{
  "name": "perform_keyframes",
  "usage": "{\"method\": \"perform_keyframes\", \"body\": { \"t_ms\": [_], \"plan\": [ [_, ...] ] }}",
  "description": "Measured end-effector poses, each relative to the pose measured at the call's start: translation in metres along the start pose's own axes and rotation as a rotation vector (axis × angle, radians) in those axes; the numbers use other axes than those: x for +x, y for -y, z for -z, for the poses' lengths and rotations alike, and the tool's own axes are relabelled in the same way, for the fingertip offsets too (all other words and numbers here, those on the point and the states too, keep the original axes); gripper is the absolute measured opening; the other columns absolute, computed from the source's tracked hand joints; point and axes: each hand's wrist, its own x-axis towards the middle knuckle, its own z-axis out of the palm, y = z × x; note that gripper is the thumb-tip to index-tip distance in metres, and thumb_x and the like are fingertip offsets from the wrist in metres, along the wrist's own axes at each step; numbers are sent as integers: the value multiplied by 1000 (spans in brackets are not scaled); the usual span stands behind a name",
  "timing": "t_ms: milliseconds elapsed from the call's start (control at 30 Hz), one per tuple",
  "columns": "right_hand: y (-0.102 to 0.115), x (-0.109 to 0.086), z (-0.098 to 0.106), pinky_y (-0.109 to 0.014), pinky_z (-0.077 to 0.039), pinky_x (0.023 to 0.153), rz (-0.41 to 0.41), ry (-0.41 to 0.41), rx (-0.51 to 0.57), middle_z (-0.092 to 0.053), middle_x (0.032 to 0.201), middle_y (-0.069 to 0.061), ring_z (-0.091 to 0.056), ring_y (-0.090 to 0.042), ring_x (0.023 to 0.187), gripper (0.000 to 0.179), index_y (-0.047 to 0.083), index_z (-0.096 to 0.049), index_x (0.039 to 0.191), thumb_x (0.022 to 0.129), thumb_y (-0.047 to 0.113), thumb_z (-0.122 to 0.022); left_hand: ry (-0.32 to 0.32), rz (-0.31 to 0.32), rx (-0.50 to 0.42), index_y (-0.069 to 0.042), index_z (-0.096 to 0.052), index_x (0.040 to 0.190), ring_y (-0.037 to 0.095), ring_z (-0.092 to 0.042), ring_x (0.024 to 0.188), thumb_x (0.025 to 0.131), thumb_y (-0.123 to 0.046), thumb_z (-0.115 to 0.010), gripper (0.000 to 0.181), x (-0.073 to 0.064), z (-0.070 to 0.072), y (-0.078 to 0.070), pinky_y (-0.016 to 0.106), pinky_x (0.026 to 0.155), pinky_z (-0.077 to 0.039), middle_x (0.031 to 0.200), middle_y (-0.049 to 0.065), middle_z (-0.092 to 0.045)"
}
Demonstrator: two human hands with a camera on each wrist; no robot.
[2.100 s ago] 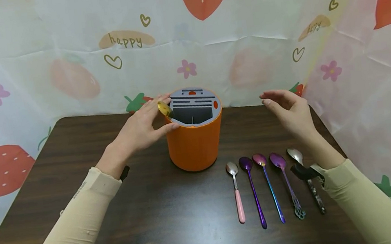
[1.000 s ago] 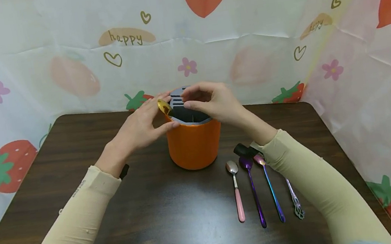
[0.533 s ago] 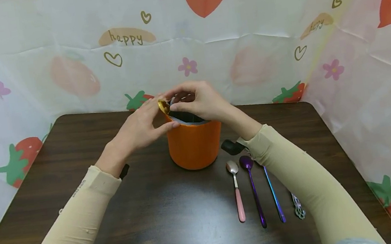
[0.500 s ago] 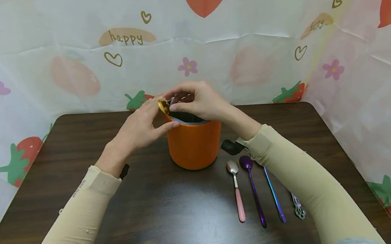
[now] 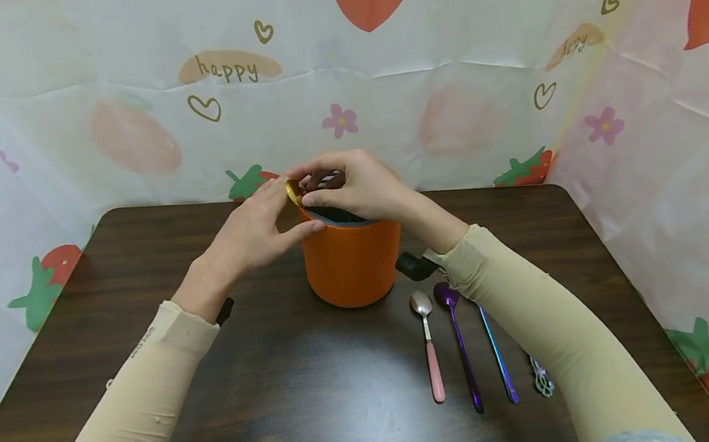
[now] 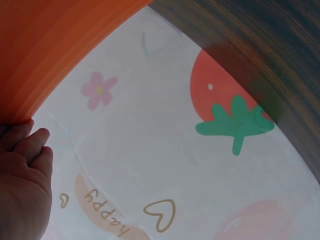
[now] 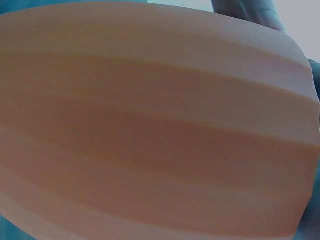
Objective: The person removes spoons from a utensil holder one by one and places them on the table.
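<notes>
An orange knife-block-style holder with a grey slotted top stands on the table. A gold spoon leans from the left of its opening, bowl up. My left hand grips the holder's left side, thumb at the front rim, other fingers reaching behind. In the left wrist view its fingertips meet the orange wall. My right hand reaches over the top and pinches the gold spoon near its bowl; the hand hides most of the slots. The orange wall fills the right wrist view.
On the dark wooden table lie a pink-handled spoon, a purple spoon, a blue-handled spoon and an ornate-handled one, partly under the right sleeve. A strawberry-print sheet stands behind.
My right hand has come from the right, over the holder, to the gold spoon and moved slightly further left with its fingers on it. My left hand has stayed at the holder.
</notes>
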Motion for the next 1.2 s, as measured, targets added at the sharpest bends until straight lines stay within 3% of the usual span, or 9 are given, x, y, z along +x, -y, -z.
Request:
{"method": "perform_keyframes", "body": {
  "t_ms": [467, 833, 1200],
  "plan": [
    [-1, -3, 6, -31, -58, 91, -2, -53, 45, -73, 111, -7, -68, -16, 100, 26, 3, -75, 121, 96, 10, -76, 23, 21, 4, -21, -34, 164, 30, -24, 158, 98, -61, -62, 82, 1, 1, -2, 51, 128, -18, 168, 3, -32],
    [-2, -10, 10, -32, -60, 88, -35, -63, 152, -76, 106, -11, -73, -21, 95, 22, 0, -74, 117, 97, 6, -74, 32, 39, 3, -30, -24, 167, 23, -21, 159, 96, -66, -61, 88, 1, 1, -5, 52, 128, -19, 171, -4, -27],
    [3, -23, 21, -35, -62, 81, -55, -201, 299, -73, 113, -17, -72, -23, 88, 24, -8, -70, 121, 99, 1, -69, 31, 28, 11, -27, -27, 167, 23, -23, 158, 97, -66, -61, 87, 2, 1, -4, 54, 127, -20, 171, -6, -25]
  ]
}}
